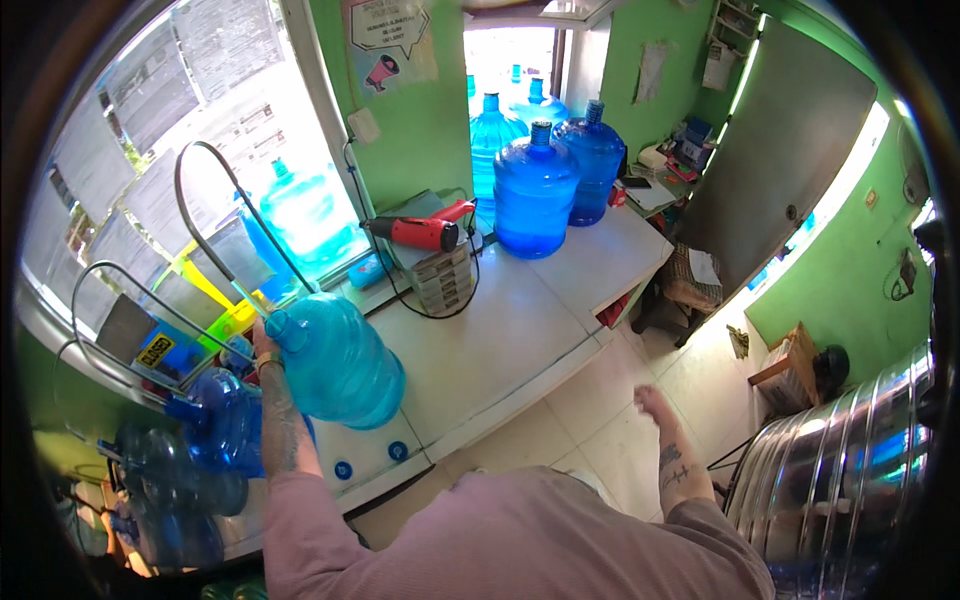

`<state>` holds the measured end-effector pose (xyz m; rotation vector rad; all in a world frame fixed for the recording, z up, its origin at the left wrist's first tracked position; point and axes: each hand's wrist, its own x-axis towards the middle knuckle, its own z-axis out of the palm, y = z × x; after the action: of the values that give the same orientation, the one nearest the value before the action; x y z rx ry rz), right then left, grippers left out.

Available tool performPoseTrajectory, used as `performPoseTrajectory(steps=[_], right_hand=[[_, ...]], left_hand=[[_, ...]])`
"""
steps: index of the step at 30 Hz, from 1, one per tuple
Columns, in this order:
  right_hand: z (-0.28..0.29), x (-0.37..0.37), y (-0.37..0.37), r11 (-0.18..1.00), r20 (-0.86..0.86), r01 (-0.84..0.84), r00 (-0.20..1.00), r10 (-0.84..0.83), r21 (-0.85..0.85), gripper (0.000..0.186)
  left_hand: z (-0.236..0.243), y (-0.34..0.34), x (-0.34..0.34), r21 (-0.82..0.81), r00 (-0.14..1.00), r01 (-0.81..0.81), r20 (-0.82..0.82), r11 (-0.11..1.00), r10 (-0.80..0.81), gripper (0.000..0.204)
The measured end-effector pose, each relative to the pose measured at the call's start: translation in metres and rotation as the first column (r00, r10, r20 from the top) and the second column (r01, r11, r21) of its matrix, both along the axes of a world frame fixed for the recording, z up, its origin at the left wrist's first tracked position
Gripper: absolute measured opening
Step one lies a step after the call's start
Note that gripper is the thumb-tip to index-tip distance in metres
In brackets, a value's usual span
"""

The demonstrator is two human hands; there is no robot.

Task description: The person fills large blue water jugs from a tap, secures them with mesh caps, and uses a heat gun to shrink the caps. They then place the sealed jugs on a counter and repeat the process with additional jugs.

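Note:
A large translucent light-blue water jug (340, 365) leans on the white tiled counter at the left, its neck toward the window. My left hand (264, 338) is closed at the jug's neck, its fingers partly hidden behind it. Just above that hand ends a curved filling tube (205, 243). Beside my left forearm lies a darker blue jug (215, 420), with a second curved tube (120, 268) reaching toward it. My right hand (648, 400) hangs over the tiled floor, away from the counter, with fingers curled and nothing visible in them.
Several full blue jugs (537, 195) stand at the counter's far end. A red heat gun (415, 233) rests on a stacked box (440, 278), its cord looping onto the counter. Two blue caps (398, 450) lie near the front edge. A ribbed steel tank (840, 480) bulges in at right.

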<state>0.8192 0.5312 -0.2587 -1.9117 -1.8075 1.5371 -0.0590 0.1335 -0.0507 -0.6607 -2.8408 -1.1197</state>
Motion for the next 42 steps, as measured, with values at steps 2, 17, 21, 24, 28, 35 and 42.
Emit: performPoseTrajectory(steps=[2, 17, 21, 24, 28, 35, 42], right_hand=[[0.046, -0.044, 0.037, 0.990, -0.149, 0.040, 0.989, -0.020, 0.134, 0.038], [0.294, -0.423, 0.310, 0.417, 0.246, -0.409, 0.887, 0.391, 0.812, 0.089], [0.277, -0.476, 0.341, 0.453, -0.029, -0.153, 0.929, 0.369, 0.878, 0.095], [0.260, -0.489, 0.342, 0.273, 0.092, -0.128, 0.986, 0.140, 0.953, 0.084], [0.262, -0.495, 0.343, 0.204, 0.041, -0.055, 0.997, 0.071, 0.977, 0.071], [0.277, -0.510, 0.357, 0.271, 0.176, -0.161, 0.984, -0.032, 0.949, 0.073], [0.269, -0.514, 0.360, 0.265, 0.187, -0.164, 0.980, -0.066, 0.950, 0.074]], left_hand=[[-0.006, 0.000, 0.010, 0.130, 0.995, -0.029, -0.087, 0.991, 0.041, 0.049], [-0.006, -0.034, 0.051, 0.112, 0.942, -0.334, 0.017, 0.936, 0.334, 0.043], [-0.012, -0.045, 0.062, 0.084, 0.874, -0.419, -0.233, 0.904, 0.427, 0.049], [-0.010, -0.044, 0.067, -0.031, 0.853, -0.499, -0.196, 0.866, 0.484, 0.046], [-0.003, -0.044, 0.077, 0.242, 0.877, -0.454, -0.046, 0.857, 0.478, 0.042], [0.000, -0.043, 0.076, 0.062, 0.862, -0.505, -0.010, 0.861, 0.507, 0.048], [-0.006, -0.050, 0.071, 0.030, 0.873, -0.486, -0.018, 0.873, 0.487, 0.048]])
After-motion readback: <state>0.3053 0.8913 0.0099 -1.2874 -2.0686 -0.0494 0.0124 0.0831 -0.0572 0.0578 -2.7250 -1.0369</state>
